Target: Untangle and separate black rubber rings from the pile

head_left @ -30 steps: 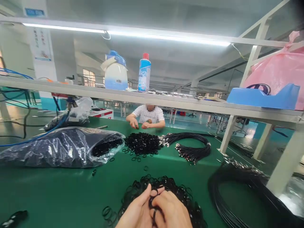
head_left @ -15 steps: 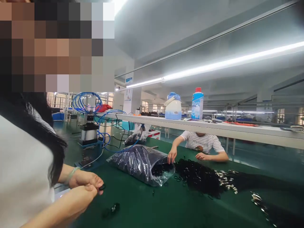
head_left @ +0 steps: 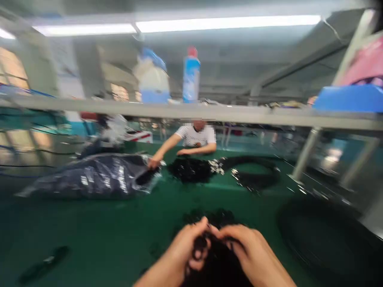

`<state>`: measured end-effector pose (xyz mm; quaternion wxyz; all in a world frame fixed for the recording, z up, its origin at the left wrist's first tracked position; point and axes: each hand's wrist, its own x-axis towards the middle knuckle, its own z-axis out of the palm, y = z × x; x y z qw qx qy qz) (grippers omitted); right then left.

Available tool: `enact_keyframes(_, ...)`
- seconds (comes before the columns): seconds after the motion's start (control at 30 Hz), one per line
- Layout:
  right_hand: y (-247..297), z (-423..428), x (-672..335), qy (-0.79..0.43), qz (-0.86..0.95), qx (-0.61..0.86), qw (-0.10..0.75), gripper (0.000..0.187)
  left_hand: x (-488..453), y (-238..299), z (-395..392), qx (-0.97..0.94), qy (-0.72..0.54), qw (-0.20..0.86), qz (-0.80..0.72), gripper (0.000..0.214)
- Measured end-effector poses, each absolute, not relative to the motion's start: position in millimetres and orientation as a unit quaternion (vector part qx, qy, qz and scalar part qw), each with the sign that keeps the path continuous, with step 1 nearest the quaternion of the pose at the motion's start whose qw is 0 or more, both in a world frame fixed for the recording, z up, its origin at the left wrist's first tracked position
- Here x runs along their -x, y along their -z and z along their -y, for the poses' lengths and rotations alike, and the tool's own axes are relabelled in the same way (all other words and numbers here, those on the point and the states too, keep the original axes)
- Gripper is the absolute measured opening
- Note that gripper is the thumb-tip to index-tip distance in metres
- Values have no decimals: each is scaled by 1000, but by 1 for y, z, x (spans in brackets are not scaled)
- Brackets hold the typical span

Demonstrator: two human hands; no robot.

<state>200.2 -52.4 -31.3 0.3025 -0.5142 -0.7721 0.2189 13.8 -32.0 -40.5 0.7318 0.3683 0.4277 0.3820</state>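
Observation:
My left hand (head_left: 191, 243) is at the bottom middle of the head view, fingers curled round small black loops (head_left: 200, 246). My right hand (head_left: 247, 241) meets it fingertip to fingertip, its fingers pressed together; what they pinch, if anything, is lost in the blur. Under and behind both hands lies a dark heap of black loops (head_left: 223, 217) on the green table. Motion smears the picture, so the loops' exact kind cannot be made out.
Across the green table (head_left: 113, 231), a co-worker (head_left: 196, 135) in a striped shirt reaches into a clear plastic bag (head_left: 104, 175). A black pile (head_left: 190, 169) lies beside it. A shelf (head_left: 239, 115) spans above, bearing a jug (head_left: 154, 81), spray can (head_left: 191, 75) and blue bin (head_left: 350, 99).
The view has swung right, away from a neighbouring person in white whose hands held a small black ring. My own two hands now show. The co-worker opposite keeps a hand at the bag.

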Motion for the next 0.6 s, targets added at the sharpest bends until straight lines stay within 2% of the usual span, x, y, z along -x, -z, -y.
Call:
enact_keyframes(0.1,23,52,-203,-231,770,501,321,46,-30,52,23,-296,-396,793,-356,35)
enact_keyframes(0.2,22,47,-203,-225,755,528,316,41,-25,49,14,-252,-375,837,-309,40)
enact_keyframes(0.47,27,40,-207,-206,757,550,287,26,-25,42,19,-213,-357,869,-269,58)
enact_keyframes(0.6,23,44,-206,-214,765,540,279,34,-24,40,18,-208,-361,875,-246,62)
